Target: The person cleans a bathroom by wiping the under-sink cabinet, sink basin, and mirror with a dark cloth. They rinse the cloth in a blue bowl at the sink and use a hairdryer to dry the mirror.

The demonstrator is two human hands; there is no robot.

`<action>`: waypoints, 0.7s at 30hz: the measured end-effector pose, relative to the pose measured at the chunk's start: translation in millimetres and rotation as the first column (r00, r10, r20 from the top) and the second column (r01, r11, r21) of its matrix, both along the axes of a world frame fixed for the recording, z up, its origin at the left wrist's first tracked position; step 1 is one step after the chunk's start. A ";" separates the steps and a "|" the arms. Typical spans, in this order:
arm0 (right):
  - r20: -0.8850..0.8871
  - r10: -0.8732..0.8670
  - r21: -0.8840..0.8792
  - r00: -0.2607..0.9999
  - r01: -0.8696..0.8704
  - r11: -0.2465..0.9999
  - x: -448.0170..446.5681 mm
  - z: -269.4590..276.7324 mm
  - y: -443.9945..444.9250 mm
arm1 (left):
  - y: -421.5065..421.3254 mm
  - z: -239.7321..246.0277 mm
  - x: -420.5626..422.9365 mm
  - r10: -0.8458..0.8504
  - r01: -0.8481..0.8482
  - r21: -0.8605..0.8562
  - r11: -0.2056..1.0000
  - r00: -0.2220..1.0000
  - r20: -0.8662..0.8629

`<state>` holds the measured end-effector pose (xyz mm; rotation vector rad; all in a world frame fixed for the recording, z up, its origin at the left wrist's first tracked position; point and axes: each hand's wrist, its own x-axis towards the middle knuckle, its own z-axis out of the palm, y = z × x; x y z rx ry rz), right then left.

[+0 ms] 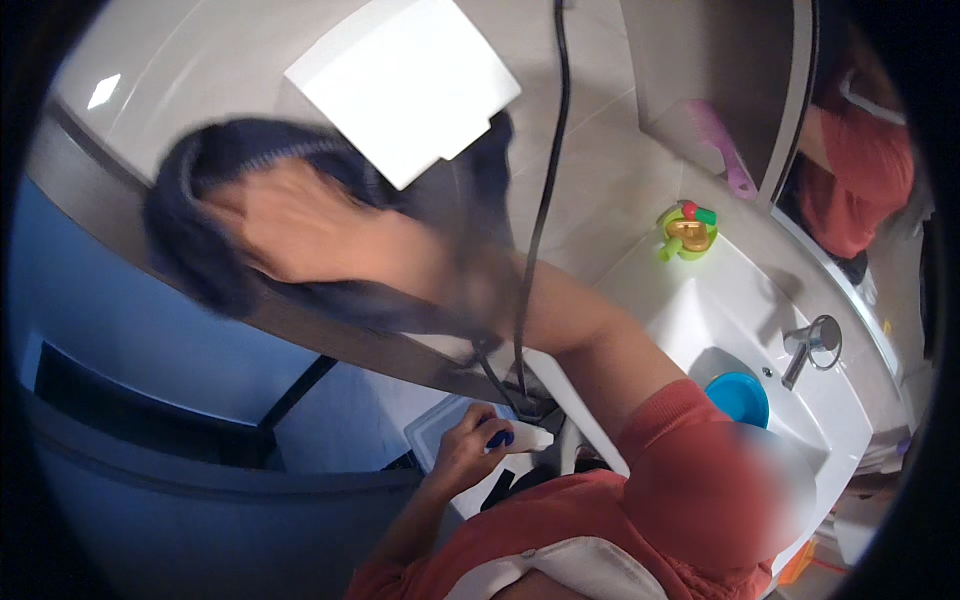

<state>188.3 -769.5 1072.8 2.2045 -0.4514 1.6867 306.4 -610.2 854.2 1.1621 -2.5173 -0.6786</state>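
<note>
My right hand (307, 217), its arm reaching up and to the left, presses on a dark navy cloth (199, 262) spread against the light tiled wall. The cloth is blurred, and part of it hangs below my wrist. Lower down, close to my body, my left hand (480, 442) is closed around a white bottle (531, 438) with a blue part. Its white tip points to the right. Just above the cloth, a bright white box-like fixture (405, 82) covers part of it.
A black cable (553, 157) hangs beside my right forearm. At right are a white washbasin (682, 300) with a chrome faucet (814, 341), a blue bowl (739, 397), a green holder (679, 251) with small items, a pink comb (720, 146) and a mirror (855, 187). Blue panels (172, 300) lie left.
</note>
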 end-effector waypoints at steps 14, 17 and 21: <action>-0.472 -0.049 0.398 0.880 0.263 0.879 -54.5 -328.6 14.3 | 11.6 3.7 9.5 0.024 -0.025 -0.020 0.999 0.999 -0.034; -0.505 -0.055 0.612 0.862 0.402 0.681 -81.3 -337.0 -3.1 | 12.2 4.6 12.8 0.023 -0.025 -0.072 0.997 0.999 -0.025; -0.206 -0.538 0.542 0.817 0.554 0.632 -118.2 -254.5 -13.1 | 19.5 7.9 28.7 0.106 -0.111 -0.120 0.987 0.993 -0.048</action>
